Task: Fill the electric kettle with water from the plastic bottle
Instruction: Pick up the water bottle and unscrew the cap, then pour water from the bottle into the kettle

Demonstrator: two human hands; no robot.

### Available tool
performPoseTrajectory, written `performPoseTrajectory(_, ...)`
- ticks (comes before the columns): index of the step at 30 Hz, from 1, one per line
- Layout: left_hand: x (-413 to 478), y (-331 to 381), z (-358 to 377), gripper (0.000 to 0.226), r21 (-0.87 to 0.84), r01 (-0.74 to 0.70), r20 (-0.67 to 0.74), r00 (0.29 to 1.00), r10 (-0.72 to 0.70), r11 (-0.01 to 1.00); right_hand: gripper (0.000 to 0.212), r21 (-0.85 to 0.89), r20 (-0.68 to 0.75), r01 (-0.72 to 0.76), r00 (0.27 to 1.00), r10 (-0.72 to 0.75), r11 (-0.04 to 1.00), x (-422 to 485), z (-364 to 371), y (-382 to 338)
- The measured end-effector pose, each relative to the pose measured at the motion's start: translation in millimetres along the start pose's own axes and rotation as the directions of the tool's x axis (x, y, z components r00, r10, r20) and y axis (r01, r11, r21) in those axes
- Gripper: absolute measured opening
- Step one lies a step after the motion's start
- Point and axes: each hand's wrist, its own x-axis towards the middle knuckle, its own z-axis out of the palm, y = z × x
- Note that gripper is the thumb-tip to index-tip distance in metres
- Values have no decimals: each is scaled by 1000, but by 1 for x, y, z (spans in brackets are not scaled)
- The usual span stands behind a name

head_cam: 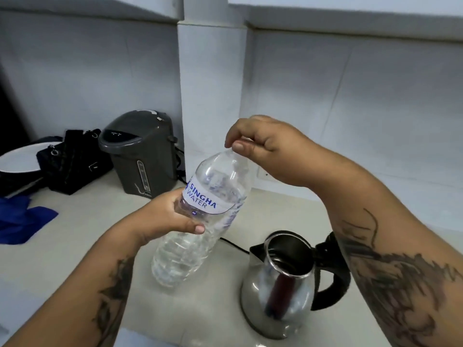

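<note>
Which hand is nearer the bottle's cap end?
Right. The right hand pinches the top of the bottle; the left hand grips its middle, below the label.

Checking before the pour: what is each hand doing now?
Left hand: closed around the Singha water bottle.
Right hand: fingertips pinched at the bottle's top; cap hidden.

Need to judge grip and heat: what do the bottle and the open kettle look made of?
Bottle: clear, thin ribbed plastic with a glossy paper or film label; you see straight through it. Kettle: polished metal body, likely stainless steel, since it mirrors its surroundings; the black handle and lid look like matte plastic.
</note>
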Motion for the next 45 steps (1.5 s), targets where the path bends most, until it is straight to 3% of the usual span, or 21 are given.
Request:
performPoseTrajectory(5, -21, 37, 11, 77, 98, 10, 156, 987, -25, 995, 23, 171, 5, 62, 998, -63, 983, -46, -44, -18)
performPoseTrajectory(8, -30, 50, 21, 70, 95, -25, 205, 979, 5, 995, 24, 269, -129, 82, 990, -48, 960, -72, -72, -23)
performPoseTrajectory(11, -36, 53, 29, 67, 85, -45, 179, 983, 29, 995, 24, 266, -313, 31, 948, 56, 963, -97, -91, -10)
performPoseTrajectory(16, -43, 49, 37, 73, 348, -31, 100, 995, -4, 937, 25, 436, -472, -156, 799, 373, 886, -162, -71, 45)
performPoseTrajectory(20, -43, 46, 41, 70, 623, -11, 72, 996, -43, 782, 23, 563, -514, -309, 596, 617, 767, -204, -28, 85)
performPoseTrajectory(22, -41, 41, 41, 69, 712, 33, 45, 995, -93, 701, 22, 584, -491, -362, 555, 671, 727, -214, -7, 95)
performPoseTrajectory(28, -32, 38, 49, 64, 868, 94, 1, 982, -191, 488, 20, 598, -448, -408, 543, 710, 690, -221, 27, 106)
performPoseTrajectory(34, -25, 44, 51, 61, 949, 96, -4, 957, -292, 301, 23, 557, -496, -422, 522, 694, 715, -225, 41, 112)
performPoseTrajectory(41, -19, 56, 56, 57, 986, 81, -27, 941, -337, 148, 23, 622, -465, -396, 508, 726, 675, -228, 44, 116)
performPoseTrajectory(45, -17, 60, 61, 56, 992, 62, -20, 935, -355, 108, 24, 630, -462, -389, 508, 727, 672, -229, 44, 115)
